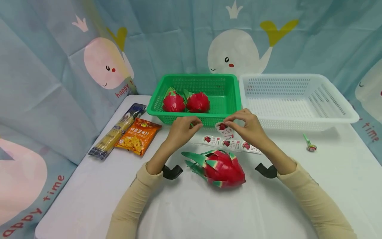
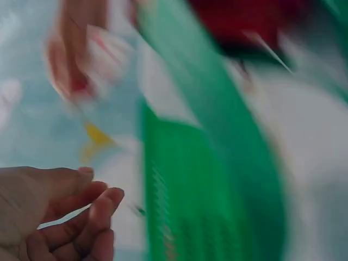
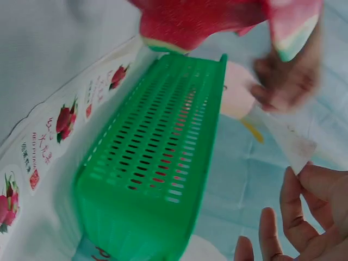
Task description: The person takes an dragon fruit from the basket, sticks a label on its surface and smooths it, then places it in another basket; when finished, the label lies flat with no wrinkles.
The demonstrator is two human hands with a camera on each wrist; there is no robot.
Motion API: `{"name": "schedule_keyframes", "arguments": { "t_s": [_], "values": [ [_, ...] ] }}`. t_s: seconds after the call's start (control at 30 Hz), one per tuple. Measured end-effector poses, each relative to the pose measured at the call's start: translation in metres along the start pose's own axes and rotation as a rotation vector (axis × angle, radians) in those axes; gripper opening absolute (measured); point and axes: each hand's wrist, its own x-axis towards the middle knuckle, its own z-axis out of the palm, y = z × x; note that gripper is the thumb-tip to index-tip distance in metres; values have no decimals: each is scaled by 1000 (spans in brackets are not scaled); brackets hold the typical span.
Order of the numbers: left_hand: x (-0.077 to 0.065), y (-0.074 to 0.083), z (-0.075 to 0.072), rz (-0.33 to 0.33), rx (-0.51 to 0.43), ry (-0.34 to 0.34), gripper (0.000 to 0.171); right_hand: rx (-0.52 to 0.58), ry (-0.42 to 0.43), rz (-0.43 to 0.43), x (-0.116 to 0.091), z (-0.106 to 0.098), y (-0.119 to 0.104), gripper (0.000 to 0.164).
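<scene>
Between thumb and fingers, my right hand (image 1: 249, 129) pinches a white label sticker (image 1: 225, 130) printed with a dragon fruit; in the right wrist view the sticker (image 3: 296, 144) hangs from the fingertips. My left hand (image 1: 183, 131) hovers to the left of it, fingers loosely bent and holding nothing; the left wrist view shows a gap by its fingertips. Under both hands lies a strip of similar stickers (image 1: 231, 144). Nearer to me, a large red dragon fruit (image 1: 225, 169) with green leaf tips lies on its side, leaves to the left.
Behind the hands stands a green basket (image 1: 194, 118) with two dragon fruits (image 1: 198, 102) inside. A white basket (image 1: 298, 119) adjoins it. At left lie an orange snack bag (image 1: 138, 136) and a pack of noodles (image 1: 116, 132). A lollipop (image 1: 311, 146) lies at right.
</scene>
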Motion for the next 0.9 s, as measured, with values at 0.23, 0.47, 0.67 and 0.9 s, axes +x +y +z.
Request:
{"name": "schedule_keyframes", "arguments": {
  "t_s": [0.23, 0.47, 0.67, 0.9],
  "values": [
    [4, 53, -9, 162, -46, 13, 18, -58, -40, -46, -3, -3, -12, 11],
    [1, 57, -3, 108, -122, -11, 9, -32, 7, 10, -11, -6, -23, 35],
    [-5, 59, -3, 8, -373, 47, 8, 6, 41, 152, -27, -13, -27, 26],
    [-24, 74, 8, -45, -640, -25, 8, 147, -38, 315, -52, -29, -24, 12]
  ]
}}
